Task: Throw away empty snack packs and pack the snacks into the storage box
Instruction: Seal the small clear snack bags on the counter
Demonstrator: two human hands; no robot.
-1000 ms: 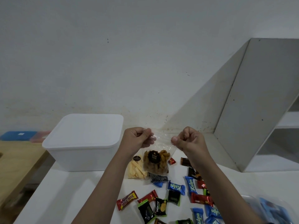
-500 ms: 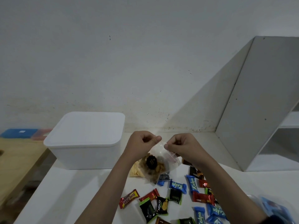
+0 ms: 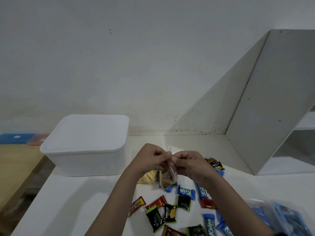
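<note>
My left hand (image 3: 150, 159) and my right hand (image 3: 189, 165) meet above the table and pinch the top edge of a clear plastic bag of brown snacks (image 3: 167, 178), which hangs between them, seen edge-on. Just left of it on the table lies a clear pack of yellow sticks (image 3: 147, 178), partly hidden by my left wrist. The white storage box (image 3: 85, 145) stands at the back left with its lid on. Several small wrapped snacks lie on the white table (image 3: 68, 201): blue Kalpa bars (image 3: 185, 192), a black Nextar pack (image 3: 170, 212), a red Beng-Beng bar (image 3: 136, 206).
A clear plastic tub (image 3: 279, 217) holding blue packs sits at the lower right edge. A white shelf unit (image 3: 281, 108) stands at the right. A wooden surface (image 3: 15, 167) with blue and red flat items lies to the left, below table level.
My hands came together from a wide spread, and the bag's top folded between them. The bag turned from facing me to edge-on and dropped slightly lower.
</note>
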